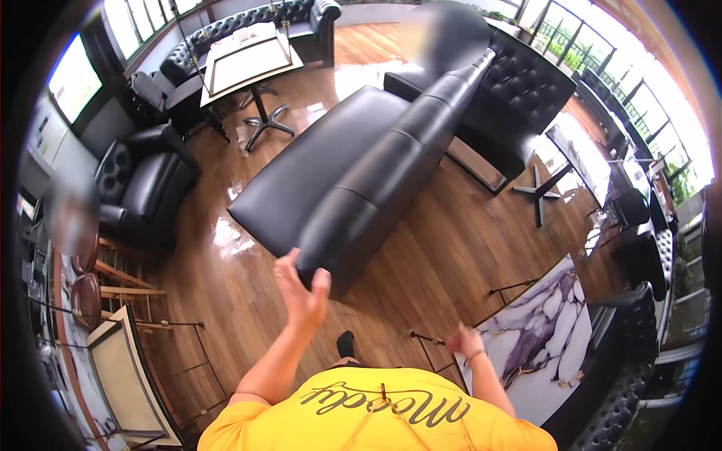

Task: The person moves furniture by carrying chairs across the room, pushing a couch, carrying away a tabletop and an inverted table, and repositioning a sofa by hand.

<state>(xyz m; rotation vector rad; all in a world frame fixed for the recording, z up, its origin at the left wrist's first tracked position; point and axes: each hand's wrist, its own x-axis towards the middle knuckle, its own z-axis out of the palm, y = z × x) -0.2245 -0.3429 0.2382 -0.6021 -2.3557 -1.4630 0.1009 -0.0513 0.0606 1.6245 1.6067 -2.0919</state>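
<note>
The fingers (286,263) of the left hand (304,302) were spread well apart from the thumb, at the near end of a long black leather-look bench (323,143); they appeared to touch its corner, though how firmly they pressed or gripped could not be told. The bench stood in the middle of the scene on a glossy brown wood-plank floor (421,255), running slantwise from near left to far right, its seat on the left and its padded, seamed back on the right. The right hand (465,341) was just beside the left edge of a rectangular tabletop with white and purple marble patterning (530,338), at near right (its fingers were too blurred to show how far they were bent, or whether they held anything). At left stood a black tufted armchair (150,180), and at far left a pale rectangular table with a dark inset border (248,60).
</note>
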